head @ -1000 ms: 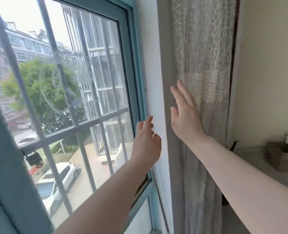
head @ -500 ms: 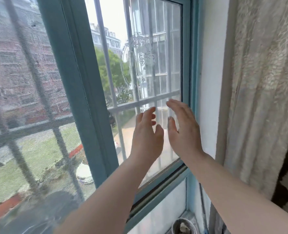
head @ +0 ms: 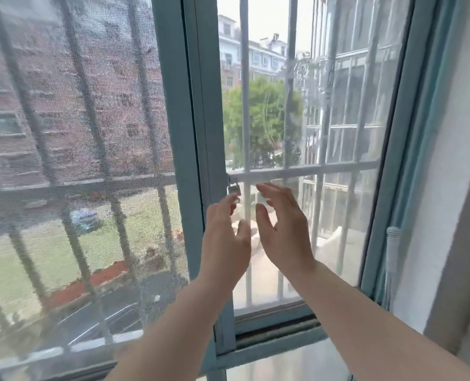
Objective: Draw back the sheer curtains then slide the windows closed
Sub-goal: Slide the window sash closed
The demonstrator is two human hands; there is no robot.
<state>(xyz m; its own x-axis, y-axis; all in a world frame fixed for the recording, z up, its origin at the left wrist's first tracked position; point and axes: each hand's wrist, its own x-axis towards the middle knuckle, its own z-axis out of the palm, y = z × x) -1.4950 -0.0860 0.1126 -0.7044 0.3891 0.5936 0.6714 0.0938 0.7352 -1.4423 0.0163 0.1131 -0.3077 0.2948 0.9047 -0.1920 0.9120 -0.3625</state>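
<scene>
A teal-framed sliding window fills the view. Its vertical sash stile stands in the middle, with a mesh insect screen to its left. To the right of the stile, the street shows through a pane-sized space behind white security bars; I cannot tell if glass covers it. My left hand is raised with fingers apart, its fingertips close to the stile's right edge. My right hand is beside it, open, in front of that space. Neither hand holds anything. The sheer curtain is out of view to the right.
White security bars run outside the window, with a small padlock hanging on them near the stile. The teal outer frame and a white wall stand at the right. A white tassel cord hangs by the frame.
The view has swung left from the curtain to the window. My right hand left the curtain and came beside my left hand; both moved left toward the middle stile.
</scene>
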